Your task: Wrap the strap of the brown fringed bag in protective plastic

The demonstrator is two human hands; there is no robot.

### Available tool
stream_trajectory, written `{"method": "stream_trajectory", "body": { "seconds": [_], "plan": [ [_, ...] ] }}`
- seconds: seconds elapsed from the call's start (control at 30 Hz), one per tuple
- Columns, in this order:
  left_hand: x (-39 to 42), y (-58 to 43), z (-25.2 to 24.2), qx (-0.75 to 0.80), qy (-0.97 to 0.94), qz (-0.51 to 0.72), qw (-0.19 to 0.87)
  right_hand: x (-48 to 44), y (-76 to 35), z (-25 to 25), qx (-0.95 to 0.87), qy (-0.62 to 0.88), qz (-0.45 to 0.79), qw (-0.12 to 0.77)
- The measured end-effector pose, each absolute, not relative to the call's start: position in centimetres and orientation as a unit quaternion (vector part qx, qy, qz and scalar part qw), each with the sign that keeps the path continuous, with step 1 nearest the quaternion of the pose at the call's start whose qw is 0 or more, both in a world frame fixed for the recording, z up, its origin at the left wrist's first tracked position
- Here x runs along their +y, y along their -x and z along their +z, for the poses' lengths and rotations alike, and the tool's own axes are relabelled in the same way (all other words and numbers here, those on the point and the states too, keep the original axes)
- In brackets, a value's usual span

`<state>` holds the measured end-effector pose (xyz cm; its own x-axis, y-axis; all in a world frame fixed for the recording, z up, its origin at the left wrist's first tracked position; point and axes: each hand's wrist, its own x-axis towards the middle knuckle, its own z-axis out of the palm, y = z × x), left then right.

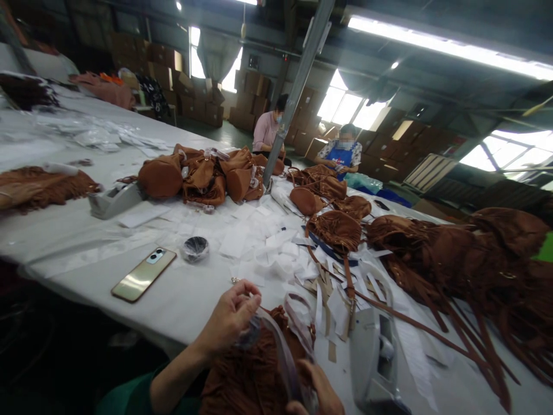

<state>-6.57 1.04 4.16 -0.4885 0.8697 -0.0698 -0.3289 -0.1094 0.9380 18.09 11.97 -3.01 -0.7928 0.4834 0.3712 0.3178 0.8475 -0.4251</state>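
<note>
A brown fringed bag (254,374) lies at the table's near edge, in front of my body. Above it, my left hand (233,317) is closed, fingertips pinching one end of a strap (280,346) in pale, clear wrapping. A small gold metal clasp (235,280) shows just past those fingertips. The strap arches down across the bag to my right hand (319,389), whose fingers curl round its lower part at the bottom edge of the view. Part of the wrapped strap loops up beside the bag. My right hand is partly cut off by the frame.
A tape dispenser (374,357) stands right of the bag, another tape dispenser (116,199) farther left. A phone (144,275) and a dark tape roll (196,249) lie on the white table (82,259). Paper scraps (259,230) and brown bags (453,248) spread beyond. Two people sit across, beside a metal post (298,86).
</note>
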Motion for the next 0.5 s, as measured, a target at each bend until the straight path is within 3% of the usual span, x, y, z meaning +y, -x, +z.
{"method": "stream_trajectory", "body": {
  "seconds": [0.2,0.3,0.5],
  "plan": [
    [1.3,2.8,4.5,0.509,-0.413,0.602,0.455,9.3,-12.8,0.4,-0.870,0.234,0.346,0.261],
    [1.6,2.8,4.0,0.465,-0.354,0.644,0.494,8.7,-11.4,0.4,-0.847,0.260,0.394,0.243],
    [3.2,2.6,2.9,0.391,-0.186,0.762,0.481,9.1,-11.4,0.0,-0.852,0.302,0.360,0.230]
  ]
}}
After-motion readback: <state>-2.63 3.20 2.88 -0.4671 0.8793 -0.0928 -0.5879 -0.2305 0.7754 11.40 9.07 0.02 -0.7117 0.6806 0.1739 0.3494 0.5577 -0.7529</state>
